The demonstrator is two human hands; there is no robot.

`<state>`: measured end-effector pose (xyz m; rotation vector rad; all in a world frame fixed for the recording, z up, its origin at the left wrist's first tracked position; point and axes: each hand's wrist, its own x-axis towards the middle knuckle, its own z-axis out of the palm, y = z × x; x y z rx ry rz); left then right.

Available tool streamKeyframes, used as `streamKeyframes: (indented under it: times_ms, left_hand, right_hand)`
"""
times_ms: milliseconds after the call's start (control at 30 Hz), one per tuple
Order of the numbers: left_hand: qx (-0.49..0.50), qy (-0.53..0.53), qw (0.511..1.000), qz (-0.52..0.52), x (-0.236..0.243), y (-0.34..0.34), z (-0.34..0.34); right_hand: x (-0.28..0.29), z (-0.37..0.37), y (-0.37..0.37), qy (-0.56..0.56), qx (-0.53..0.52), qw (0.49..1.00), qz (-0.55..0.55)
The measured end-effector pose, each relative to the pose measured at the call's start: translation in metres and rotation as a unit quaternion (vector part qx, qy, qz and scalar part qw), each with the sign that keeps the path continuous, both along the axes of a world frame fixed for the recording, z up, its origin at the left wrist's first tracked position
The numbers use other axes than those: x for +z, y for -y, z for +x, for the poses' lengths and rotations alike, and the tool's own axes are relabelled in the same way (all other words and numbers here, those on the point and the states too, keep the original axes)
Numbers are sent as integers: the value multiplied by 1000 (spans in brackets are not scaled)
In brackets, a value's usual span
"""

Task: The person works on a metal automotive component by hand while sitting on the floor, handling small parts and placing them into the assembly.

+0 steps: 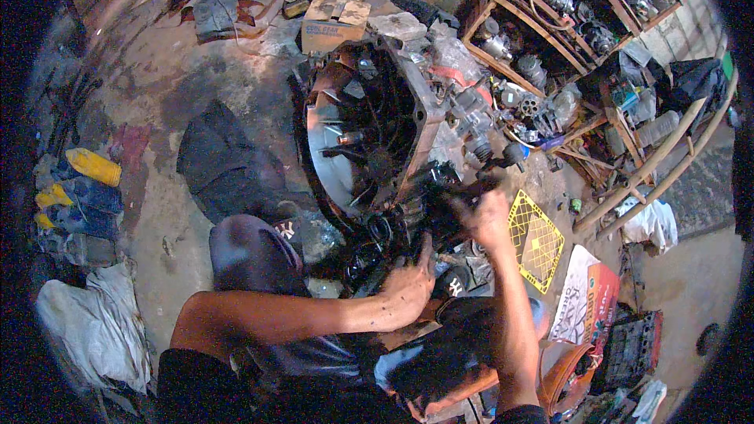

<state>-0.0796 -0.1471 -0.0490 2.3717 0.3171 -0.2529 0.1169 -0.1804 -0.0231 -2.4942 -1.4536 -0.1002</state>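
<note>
Right hand (488,218): fingers curled in a closed grip on a dark part at the lower right edge of the gearbox housing (369,137); the part itself is too dark and small to identify. Left hand (408,289): lies lower and nearer the body, fingers bent and one finger stretched up toward the same greasy black parts under the housing; whether it grips anything cannot be told.

The gearbox housing stands on the floor (157,94) directly ahead of both hands, its wide round bell mouth turned to the left and its rusty flange edge running down toward the right hand. Just right of the right hand lies a yellow plastic grid (536,239), and beyond it a white and orange printed bag (587,298).

Below the left forearm is a dark cap (250,255). A dark cloth (224,157) lies on the floor left of the housing. A cardboard box (334,23) sits above the housing. A wooden shelf (550,31) with metal parts fills the upper right. Yellow and blue items (82,188) lie at far left.
</note>
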Motion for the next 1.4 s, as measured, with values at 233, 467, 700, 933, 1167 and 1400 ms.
streamKeyframes:
  times_ms: [233,467,700,933,1167,1400]
  left_hand:
    - [-10,25,997,76,4,8,-4]
    - [-1,74,981,180,15,-10,7]
    - [-24,31,972,232,-13,-2,4]
    - [12,27,997,70,15,-18,13]
    - [68,122,989,43,4,-38,23]
    - [136,121,983,-2,15,-41,29]
  right_hand:
    - [-10,-3,-2,-91,0,996,19]
    - [-1,-19,-14,5,10,999,-39]
    - [8,-7,-11,-39,-5,999,10]
    - [4,12,4,-19,-49,998,-41]
    - [21,18,4,-154,-147,977,-7]
    - [20,10,10,-192,-128,972,45]
